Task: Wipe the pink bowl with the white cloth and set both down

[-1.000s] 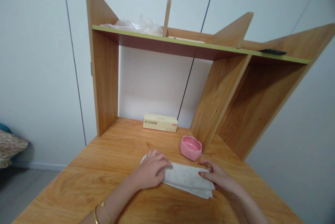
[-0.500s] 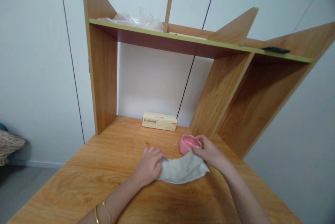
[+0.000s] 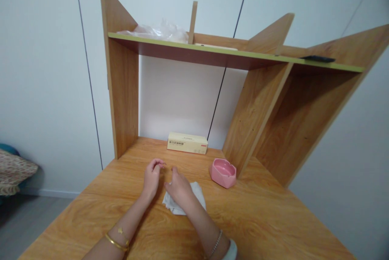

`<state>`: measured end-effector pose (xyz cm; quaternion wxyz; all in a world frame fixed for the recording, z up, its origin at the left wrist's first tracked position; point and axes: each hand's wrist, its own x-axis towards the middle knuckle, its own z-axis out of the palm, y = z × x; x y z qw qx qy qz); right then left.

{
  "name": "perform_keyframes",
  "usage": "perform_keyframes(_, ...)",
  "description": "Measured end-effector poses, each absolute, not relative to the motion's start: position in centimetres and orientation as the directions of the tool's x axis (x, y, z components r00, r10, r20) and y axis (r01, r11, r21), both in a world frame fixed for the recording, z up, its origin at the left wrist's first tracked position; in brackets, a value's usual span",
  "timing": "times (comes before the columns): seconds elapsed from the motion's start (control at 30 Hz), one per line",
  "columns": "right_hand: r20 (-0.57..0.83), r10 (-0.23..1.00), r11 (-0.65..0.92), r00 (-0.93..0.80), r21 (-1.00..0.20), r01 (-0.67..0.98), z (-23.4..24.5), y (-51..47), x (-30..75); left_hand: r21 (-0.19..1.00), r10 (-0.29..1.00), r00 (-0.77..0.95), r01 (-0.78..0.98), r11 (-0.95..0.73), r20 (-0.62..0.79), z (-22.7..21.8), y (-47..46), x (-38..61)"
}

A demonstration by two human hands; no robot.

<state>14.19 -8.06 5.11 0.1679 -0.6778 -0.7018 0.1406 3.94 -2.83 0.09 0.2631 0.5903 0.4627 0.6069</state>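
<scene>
A light grey cloth [image 3: 198,196], folded into a small bundle, lies on the wooden desk in front of me. My right hand [image 3: 180,188] is over the cloth, its thumb and fingers apart with nothing between them; it hides part of the cloth. To the left of it, my left hand [image 3: 152,175] hovers with loosely curved fingers, holding nothing. The two hands face each other with a small gap between. A pink angular ashtray [image 3: 223,172] stands to the right of the cloth, apart from both hands.
Behind the hands a cream cling film box [image 3: 187,143] lies at the back of the desk [image 3: 273,219]. A wooden shelf unit [image 3: 124,97] rises around it, with a clear plastic bag [image 3: 164,33] and a flat black object [image 3: 318,59] on top.
The cloth was spread between both hands and is now folded smaller, released on the desk. My right hand moved left, away from the ashtray; my left hand moved left and off the cloth.
</scene>
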Motion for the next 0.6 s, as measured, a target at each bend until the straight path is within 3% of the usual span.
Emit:
perform_keyframes(0.23, 0.147, 0.986, 0.006, 0.078, -0.496, 0.868, 7.1, -8.2, 21.4, 0.773, 0.84, 0.089, 0.347, -0.53, 0.536, 1.4, -5.0, 5.0)
perform_keyframes(0.43, 0.047, 0.992, -0.079, 0.121, -0.517, 0.852, 4.5, -9.6, 25.7, 0.487, 0.746, 0.452, 0.567, -0.664, 0.489, 1.9, -6.3, 5.8)
perform_keyframes(0.6, -0.057, 0.99, -0.141, 0.131, -0.558, 0.818, 1.3, -9.7, 25.7, 0.414, 0.794, 0.463, 0.682, -0.603, 0.395, 1.4, -5.9, 5.8)
